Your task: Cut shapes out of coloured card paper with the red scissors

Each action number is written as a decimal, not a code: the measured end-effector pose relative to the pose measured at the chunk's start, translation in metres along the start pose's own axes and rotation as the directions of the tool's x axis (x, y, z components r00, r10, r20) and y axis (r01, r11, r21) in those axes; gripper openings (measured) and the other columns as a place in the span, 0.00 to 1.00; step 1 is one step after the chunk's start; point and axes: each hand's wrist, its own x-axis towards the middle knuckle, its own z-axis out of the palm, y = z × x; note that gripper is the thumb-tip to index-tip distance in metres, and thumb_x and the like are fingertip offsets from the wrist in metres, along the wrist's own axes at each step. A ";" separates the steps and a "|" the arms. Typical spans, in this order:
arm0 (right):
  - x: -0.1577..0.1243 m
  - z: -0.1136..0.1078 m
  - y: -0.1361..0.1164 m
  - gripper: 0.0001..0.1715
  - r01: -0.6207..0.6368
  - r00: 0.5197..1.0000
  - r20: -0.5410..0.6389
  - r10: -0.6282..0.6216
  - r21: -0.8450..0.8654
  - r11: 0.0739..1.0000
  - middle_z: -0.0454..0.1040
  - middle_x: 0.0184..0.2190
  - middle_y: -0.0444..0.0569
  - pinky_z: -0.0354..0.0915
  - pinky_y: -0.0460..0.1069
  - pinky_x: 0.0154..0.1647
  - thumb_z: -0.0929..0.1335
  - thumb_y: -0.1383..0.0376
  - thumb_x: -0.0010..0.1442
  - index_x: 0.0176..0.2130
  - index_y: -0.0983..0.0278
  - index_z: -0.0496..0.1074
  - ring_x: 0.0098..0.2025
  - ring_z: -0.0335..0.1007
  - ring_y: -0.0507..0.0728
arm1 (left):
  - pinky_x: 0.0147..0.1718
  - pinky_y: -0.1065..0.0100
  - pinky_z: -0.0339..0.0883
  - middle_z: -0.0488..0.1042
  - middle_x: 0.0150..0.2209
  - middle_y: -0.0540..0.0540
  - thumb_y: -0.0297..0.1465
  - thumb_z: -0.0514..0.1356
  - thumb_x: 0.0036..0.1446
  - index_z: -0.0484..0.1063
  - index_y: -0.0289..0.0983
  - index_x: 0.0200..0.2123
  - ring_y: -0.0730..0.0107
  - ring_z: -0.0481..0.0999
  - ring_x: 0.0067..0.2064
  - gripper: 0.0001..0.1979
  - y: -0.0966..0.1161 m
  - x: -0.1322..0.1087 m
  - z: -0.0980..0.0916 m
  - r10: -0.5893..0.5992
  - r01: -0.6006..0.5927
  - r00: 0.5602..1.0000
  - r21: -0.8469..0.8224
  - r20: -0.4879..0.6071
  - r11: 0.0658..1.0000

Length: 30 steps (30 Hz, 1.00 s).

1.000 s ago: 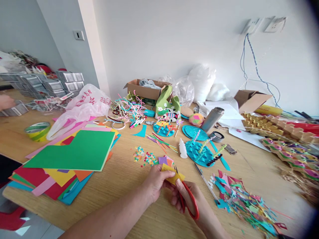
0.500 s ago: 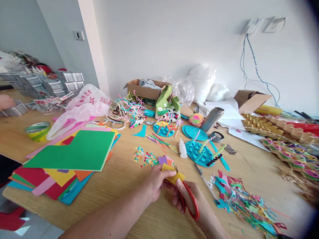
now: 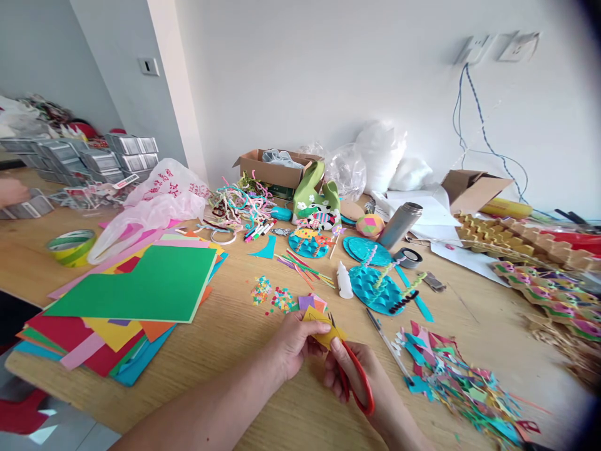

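Note:
Between the thumb and fingers of my left hand [image 3: 297, 341] is a small piece of yellow paper [image 3: 317, 321] with a dark outline drawn on it. My right hand [image 3: 350, 369] is closed on red-handled scissors [image 3: 365, 385], whose blades lie across the yellow paper's right part. Just beyond my hands are purple and pink paper squares [image 3: 312, 303] and small piles of coloured paper dots [image 3: 283, 299]. A pen [image 3: 387, 341] lies right of the scissors, next to a heap of coloured scraps [image 3: 464, 388].
Stacked coloured sheets [image 3: 141, 282] cover the left side. A white glue bottle [image 3: 344, 280], blue scalloped discs [image 3: 375, 289] and a metal flask [image 3: 400, 227] stand or lie farther back. Painted egg trays [image 3: 544, 288] line the right. Another person's hand [image 3: 12, 191] shows at far left.
My hands, the scissors and the yellow paper stay almost in place, with only a very slight shift. The other person's hand at far left is a little blurred.

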 end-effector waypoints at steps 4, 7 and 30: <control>0.000 0.000 -0.001 0.33 0.006 1.000 0.016 -0.006 -0.014 1.000 0.69 0.15 0.46 0.55 0.41 0.12 0.63 0.39 0.52 0.24 0.67 0.64 0.13 0.60 0.47 | 0.18 0.75 0.53 0.67 0.21 0.51 0.30 0.64 0.36 0.66 0.32 0.25 0.79 0.63 0.20 0.11 0.001 0.000 -0.001 0.010 -0.010 1.000 0.012 0.001 1.000; -0.001 0.000 -0.002 0.34 0.008 1.000 0.026 -0.008 -0.025 1.000 0.69 0.15 0.46 0.56 0.41 0.13 0.62 0.39 0.52 0.24 0.67 0.65 0.13 0.60 0.47 | 0.18 0.75 0.53 0.67 0.21 0.51 0.30 0.64 0.37 0.67 0.32 0.25 0.78 0.64 0.20 0.10 0.000 0.000 -0.002 0.013 -0.013 1.000 0.025 -0.001 1.000; -0.001 0.002 -0.002 0.36 -0.040 0.999 0.008 0.041 -0.035 0.999 0.68 0.14 0.45 0.54 0.41 0.12 0.62 0.36 0.48 0.23 0.67 0.64 0.13 0.60 0.47 | 0.18 0.75 0.52 0.65 0.22 0.52 0.29 0.63 0.38 0.66 0.34 0.28 0.79 0.63 0.22 0.12 0.000 0.002 -0.003 0.026 -0.025 0.999 0.035 -0.032 0.999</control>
